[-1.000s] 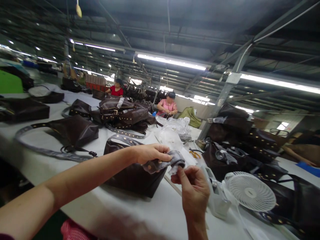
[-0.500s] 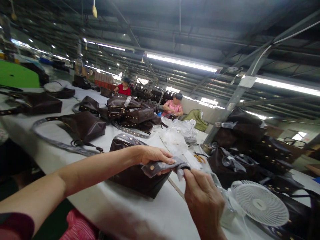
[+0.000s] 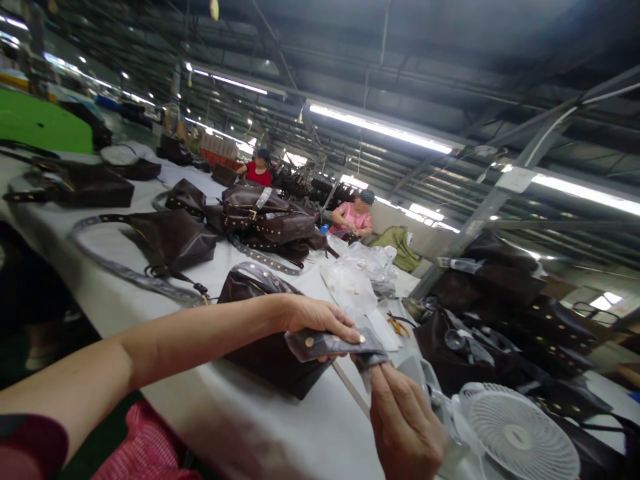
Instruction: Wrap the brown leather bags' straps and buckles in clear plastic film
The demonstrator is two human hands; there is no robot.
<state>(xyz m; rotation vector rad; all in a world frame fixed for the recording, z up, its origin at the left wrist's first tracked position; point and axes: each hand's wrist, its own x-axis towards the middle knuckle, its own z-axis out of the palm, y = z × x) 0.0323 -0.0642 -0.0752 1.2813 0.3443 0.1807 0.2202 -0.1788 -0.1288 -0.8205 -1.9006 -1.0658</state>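
A dark studded bag strap [image 3: 320, 344], covered in clear plastic film, stretches between my two hands. My left hand [image 3: 323, 317] is closed around it, thumb on top beside a gold stud. At the strap's right end, my right hand [image 3: 407, 417] pinches the strap and loose film with bent fingers; its fingertips are partly hidden. Behind and below my left forearm stands a dark brown leather bag [image 3: 280, 367] on the white table, its own film-wrapped strap lying over its top.
More dark bags [image 3: 270, 217] lie on the white table [image 3: 200, 350]. Crumpled clear plastic [image 3: 353, 277] and orange-handled snips [image 3: 399, 327] lie beyond my hands. A white fan [image 3: 520, 433] stands at the right, near stacked bags [image 3: 500, 280]. Two people sit at the far side.
My right hand has moved slightly down, and the strap end now bends downward at its fingers. My left hand keeps its grip. The whole view has shifted a little.
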